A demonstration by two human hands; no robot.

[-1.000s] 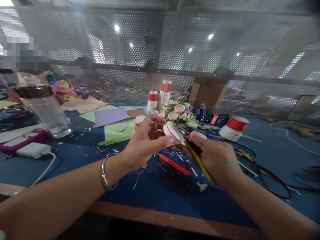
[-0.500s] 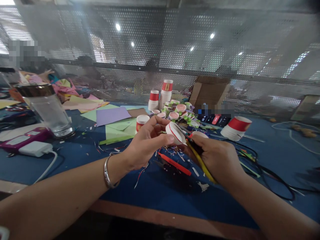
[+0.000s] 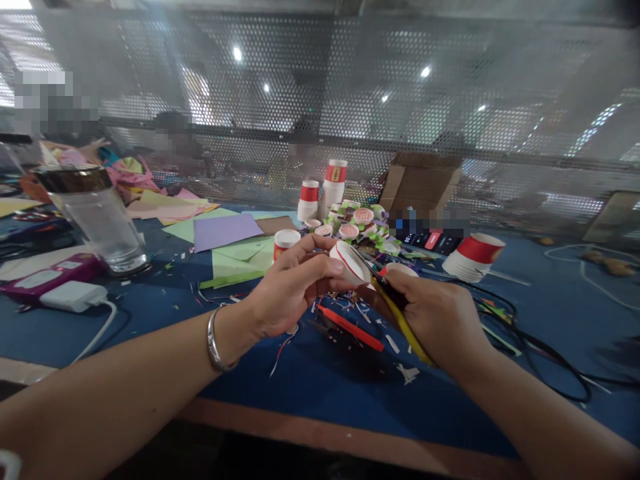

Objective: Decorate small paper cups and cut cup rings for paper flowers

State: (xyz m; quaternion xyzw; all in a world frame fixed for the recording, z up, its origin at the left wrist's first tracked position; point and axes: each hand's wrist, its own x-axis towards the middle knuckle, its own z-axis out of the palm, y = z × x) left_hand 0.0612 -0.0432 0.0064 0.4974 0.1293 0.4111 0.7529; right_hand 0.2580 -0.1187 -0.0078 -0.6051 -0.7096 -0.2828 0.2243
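Observation:
My left hand [image 3: 290, 290] pinches a small white paper cup piece with a red stripe [image 3: 350, 261], thumb on its rim. My right hand [image 3: 435, 317] grips yellow-handled scissors [image 3: 400, 317]; their dark blades reach up against the cup piece. Both hands hover above the blue table [image 3: 320, 380]. A metal bangle [image 3: 214, 340] circles my left wrist. Below the hands lies a red-handled cutter [image 3: 350, 328] among paper scraps.
A glass jar [image 3: 97, 220], a white charger [image 3: 73, 295] and a pink device [image 3: 47, 275] sit at left. Coloured paper sheets [image 3: 225, 233], stacked red-and-white cups [image 3: 333, 183], a cluster of paper flowers [image 3: 360, 223], a tipped cup stack [image 3: 473, 255], black cables [image 3: 530, 347] and a cardboard box [image 3: 417, 187] lie beyond.
My left thumb has slid along the cup piece's rim, turning it slightly. The scissors stay against it. The view has shifted a little.

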